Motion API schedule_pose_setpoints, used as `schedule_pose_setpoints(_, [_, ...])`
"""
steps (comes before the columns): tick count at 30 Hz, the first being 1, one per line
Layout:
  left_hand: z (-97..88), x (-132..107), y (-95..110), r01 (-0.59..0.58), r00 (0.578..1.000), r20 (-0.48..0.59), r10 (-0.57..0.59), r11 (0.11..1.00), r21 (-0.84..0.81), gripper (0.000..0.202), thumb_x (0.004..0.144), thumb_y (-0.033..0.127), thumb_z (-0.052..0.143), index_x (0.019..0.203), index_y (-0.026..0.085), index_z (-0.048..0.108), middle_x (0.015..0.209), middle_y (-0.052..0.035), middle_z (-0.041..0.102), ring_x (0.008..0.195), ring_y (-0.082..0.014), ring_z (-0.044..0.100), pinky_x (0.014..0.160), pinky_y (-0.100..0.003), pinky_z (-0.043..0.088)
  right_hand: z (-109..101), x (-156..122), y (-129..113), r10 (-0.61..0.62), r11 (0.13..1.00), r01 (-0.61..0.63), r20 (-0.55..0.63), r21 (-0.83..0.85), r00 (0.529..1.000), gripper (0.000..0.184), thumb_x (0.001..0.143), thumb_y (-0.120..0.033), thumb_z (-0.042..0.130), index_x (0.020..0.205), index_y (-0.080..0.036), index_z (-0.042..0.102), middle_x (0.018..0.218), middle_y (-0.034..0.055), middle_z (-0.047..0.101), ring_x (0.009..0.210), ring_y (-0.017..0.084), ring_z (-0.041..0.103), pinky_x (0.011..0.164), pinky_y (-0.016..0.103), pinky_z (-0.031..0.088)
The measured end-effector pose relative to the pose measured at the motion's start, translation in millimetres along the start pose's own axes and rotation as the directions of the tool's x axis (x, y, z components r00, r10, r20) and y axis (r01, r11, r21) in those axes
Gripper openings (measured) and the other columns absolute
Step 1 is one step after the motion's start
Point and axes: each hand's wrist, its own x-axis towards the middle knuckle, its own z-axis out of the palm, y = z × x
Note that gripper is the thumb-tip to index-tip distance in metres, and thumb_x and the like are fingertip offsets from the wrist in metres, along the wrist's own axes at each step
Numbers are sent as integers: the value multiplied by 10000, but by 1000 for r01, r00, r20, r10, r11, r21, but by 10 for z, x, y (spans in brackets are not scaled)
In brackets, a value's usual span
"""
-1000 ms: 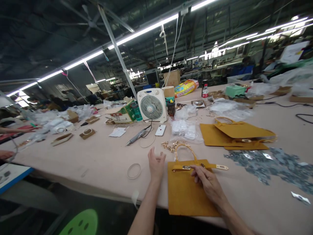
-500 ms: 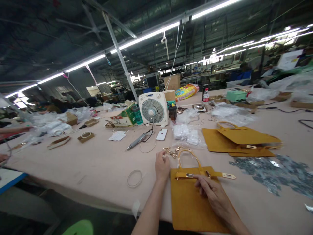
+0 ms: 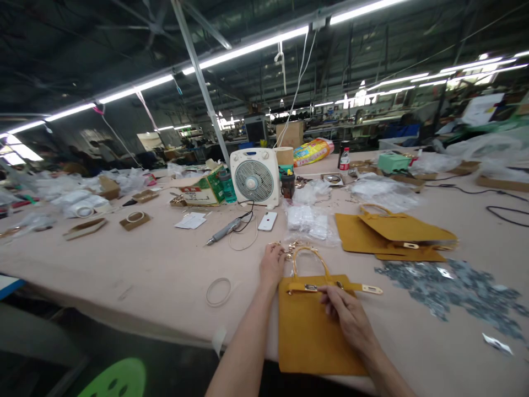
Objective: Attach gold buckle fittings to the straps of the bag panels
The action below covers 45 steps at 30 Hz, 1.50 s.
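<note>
A mustard-yellow handbag [image 3: 308, 331] lies flat on the pink table [image 3: 144, 270] right in front of me, its loop handle pointing away. My right hand [image 3: 345, 315] rests on the bag's upper front, fingers curled at the strap with its metal clasp [image 3: 311, 287]. My left hand [image 3: 273, 263] is further out, fingers bent down onto a small heap of gold metal fittings [image 3: 294, 247] beside the handle. What those fingers hold, if anything, is hidden.
More yellow bags [image 3: 392, 234] are stacked to the right, with grey scraps [image 3: 450, 286] in front. A white fan [image 3: 254, 177], phone [image 3: 267, 221], pen-shaped tool [image 3: 223, 231], plastic packets [image 3: 308, 220] and a tape ring [image 3: 218, 291] lie around. Another person's workplace is far left.
My left hand went from open and raised beside the bag to reaching forward onto the gold fittings with fingers bent. My right hand stayed on the bag's strap.
</note>
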Motion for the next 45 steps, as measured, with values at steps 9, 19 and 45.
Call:
schedule_pose_setpoints(9, [10, -66, -24, 37, 989, -128, -72, 965, -261, 125, 959, 249, 620, 1046, 245, 710, 1106, -61, 718, 1013, -212, 674, 979, -378, 530, -104, 73, 46, 52, 950, 8, -183, 311, 982, 506, 944, -652, 624, 1072, -179, 749, 840, 51, 707, 636, 147, 610, 606, 268, 501])
schedule_pose_setpoints(19, [-155, -856, 94, 126, 918, -205, -341, 738, -663, 424, 918, 498, 701, 1176, 163, 701, 1093, -126, 779, 962, -214, 766, 861, -344, 632, -77, 25, -11, -19, 998, 23, -70, 60, 997, 443, 965, -598, 622, 1091, -192, 745, 835, 43, 702, 669, 163, 609, 647, 275, 518])
schedule_pose_setpoints(45, [-513, -1371, 400, 222, 954, -186, -236, 971, -91, 396, 900, 144, 631, 1279, 229, 711, 1292, -124, 720, 1230, -296, 640, 1113, -506, 519, -62, -24, 330, -174, 832, 177, 57, -525, 983, 530, 855, -684, 625, 1145, -267, 778, 960, 71, 796, 764, 293, 748, 638, 362, 598])
